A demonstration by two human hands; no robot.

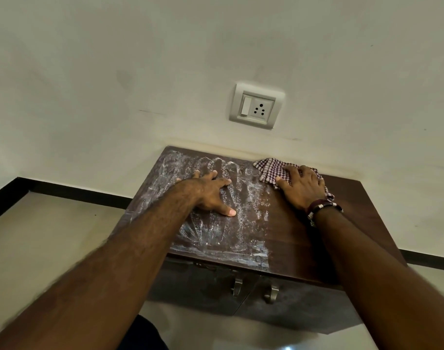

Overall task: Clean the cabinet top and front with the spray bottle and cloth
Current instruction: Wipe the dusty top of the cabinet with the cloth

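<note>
A low dark wooden cabinet (362,210) stands against the wall. The left part of its top is covered with whitish dust marked by finger streaks; the right part looks dark and wiped. My right hand (301,188) presses flat on a purple-and-white checked cloth (271,168) near the back edge of the top. My left hand (210,195) rests flat with spread fingers on the dusty area. The cabinet front (203,286) shows two doors with metal handles (237,286) and dusty smudges. No spray bottle is in view.
A white switch and socket plate (256,106) sits on the wall just above the cabinet. A black skirting strip (64,190) runs along the wall base. Pale floor tiles (51,236) lie left of and below the cabinet.
</note>
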